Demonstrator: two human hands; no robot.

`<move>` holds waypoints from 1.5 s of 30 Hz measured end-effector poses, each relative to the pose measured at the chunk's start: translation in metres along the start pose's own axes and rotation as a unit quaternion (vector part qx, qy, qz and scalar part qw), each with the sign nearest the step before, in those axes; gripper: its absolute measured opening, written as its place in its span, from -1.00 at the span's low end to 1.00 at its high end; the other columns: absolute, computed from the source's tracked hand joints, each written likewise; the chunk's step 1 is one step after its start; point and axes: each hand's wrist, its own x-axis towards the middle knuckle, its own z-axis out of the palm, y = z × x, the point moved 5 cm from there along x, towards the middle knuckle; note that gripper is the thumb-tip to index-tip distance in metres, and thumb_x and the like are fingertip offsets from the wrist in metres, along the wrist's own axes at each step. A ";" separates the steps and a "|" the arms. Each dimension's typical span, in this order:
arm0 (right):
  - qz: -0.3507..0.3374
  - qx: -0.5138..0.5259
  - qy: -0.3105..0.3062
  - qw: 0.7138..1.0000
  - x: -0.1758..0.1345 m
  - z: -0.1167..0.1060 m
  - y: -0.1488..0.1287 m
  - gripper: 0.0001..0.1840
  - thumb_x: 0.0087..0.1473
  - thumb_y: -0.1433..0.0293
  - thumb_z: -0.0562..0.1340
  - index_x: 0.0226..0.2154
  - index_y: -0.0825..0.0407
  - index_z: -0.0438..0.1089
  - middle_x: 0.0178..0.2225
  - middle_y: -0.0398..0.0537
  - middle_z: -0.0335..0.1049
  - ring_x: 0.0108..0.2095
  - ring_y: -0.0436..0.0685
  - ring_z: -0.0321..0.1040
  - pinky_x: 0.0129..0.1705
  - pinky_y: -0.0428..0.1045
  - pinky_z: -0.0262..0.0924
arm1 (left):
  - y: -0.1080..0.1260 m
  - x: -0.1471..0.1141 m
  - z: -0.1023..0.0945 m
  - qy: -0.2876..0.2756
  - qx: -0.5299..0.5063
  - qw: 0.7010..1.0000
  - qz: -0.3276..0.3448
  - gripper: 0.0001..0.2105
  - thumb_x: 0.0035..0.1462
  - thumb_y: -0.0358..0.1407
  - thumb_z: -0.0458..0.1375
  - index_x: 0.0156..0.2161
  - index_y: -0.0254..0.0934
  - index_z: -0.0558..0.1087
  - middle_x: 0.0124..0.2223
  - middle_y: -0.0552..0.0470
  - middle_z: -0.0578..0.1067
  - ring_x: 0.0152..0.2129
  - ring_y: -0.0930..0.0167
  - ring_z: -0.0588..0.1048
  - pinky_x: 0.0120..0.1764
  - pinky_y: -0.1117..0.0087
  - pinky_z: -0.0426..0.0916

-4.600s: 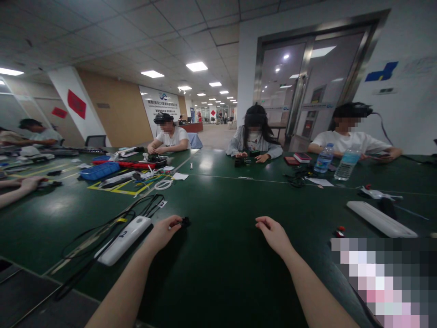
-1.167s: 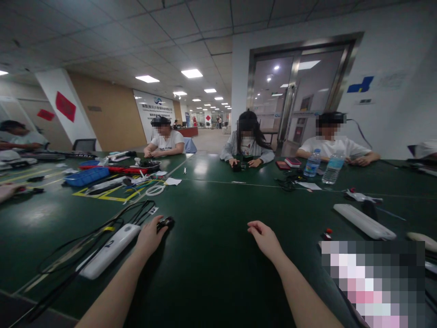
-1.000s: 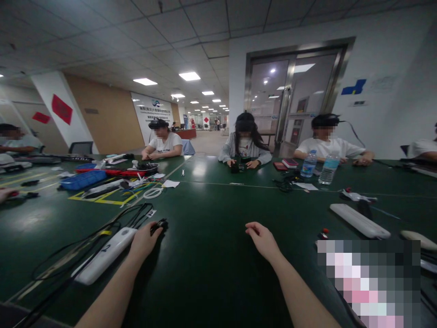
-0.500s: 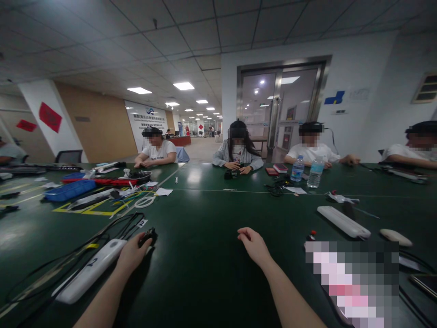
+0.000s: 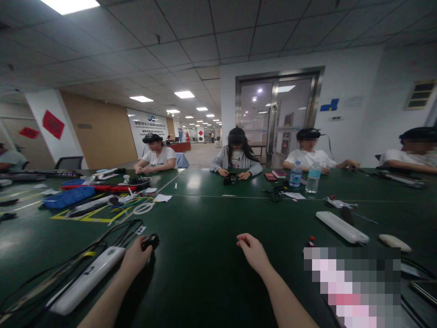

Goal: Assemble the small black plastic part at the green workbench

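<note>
Dark green worktop (image 5: 191,273) spreads away from the person, bare between the two forearms. The left hand (image 5: 139,250) pinches a small black object (image 5: 154,240) between thumb and forefinger; it pokes out past the fingertips, on the far right side of that hand. Being so small, it is probably held by one end because there is little else to grip. Whether it is lifted or resting on the surface cannot be told.

The right hand (image 5: 252,253) is well apart from it, with nothing visible in its grasp; its fingers are loosely curled, and whether the tips press together is unclear.

Just beside the left forearm lies a white power strip (image 5: 89,279) marked 2, perhaps set aside there to leave the middle free. To the right, a red-topped item (image 5: 311,239) stands near a pixelated patch that hides whatever lies beneath, with a long white bar (image 5: 342,227) beyond.

Farther off on the left is a blue basket (image 5: 70,201). Two water bottles (image 5: 313,178) stand across the surface, seemingly kept within reach of a co-worker (image 5: 309,157) in a white shirt. Another co-worker (image 5: 252,166) in a striped top sits opposite; behind, a glass door (image 5: 257,118) closes the view.
</note>
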 end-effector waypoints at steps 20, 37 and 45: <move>-0.015 0.086 0.015 0.996 0.004 -0.005 0.003 -0.57 0.08 0.18 -0.10 -0.24 0.08 0.33 -0.28 0.02 0.37 -0.20 0.12 0.31 -0.16 0.00 0.16 | 0.185 -0.090 0.095 -0.324 -0.275 0.864 0.270 -0.44 -0.11 -0.40 0.11 0.06 -0.22 0.11 0.01 -0.08 0.33 -0.03 0.36 0.29 0.03 0.31 0.11; -0.132 -0.092 -0.108 0.981 -0.016 0.014 -0.018 -0.71 -0.21 0.36 0.25 -0.31 -0.07 0.39 -0.19 -0.12 0.32 -0.14 0.15 0.24 -0.09 0.04 0.09 | 0.202 -0.102 0.078 -0.353 -0.298 0.823 0.330 -0.58 -0.14 -0.46 0.07 -0.08 -0.21 0.24 -0.08 0.03 0.36 -0.12 0.41 0.32 -0.02 0.34 0.17; -0.123 -0.093 -0.120 0.981 -0.017 0.012 -0.017 -0.76 -0.23 0.37 0.26 -0.36 -0.07 0.39 -0.17 -0.15 0.30 -0.12 0.15 0.22 -0.07 0.07 0.07 | 0.201 -0.100 0.078 -0.349 -0.301 0.831 0.312 -0.61 -0.12 -0.39 0.12 -0.10 -0.22 0.26 -0.08 0.02 0.37 -0.11 0.39 0.32 -0.01 0.31 0.16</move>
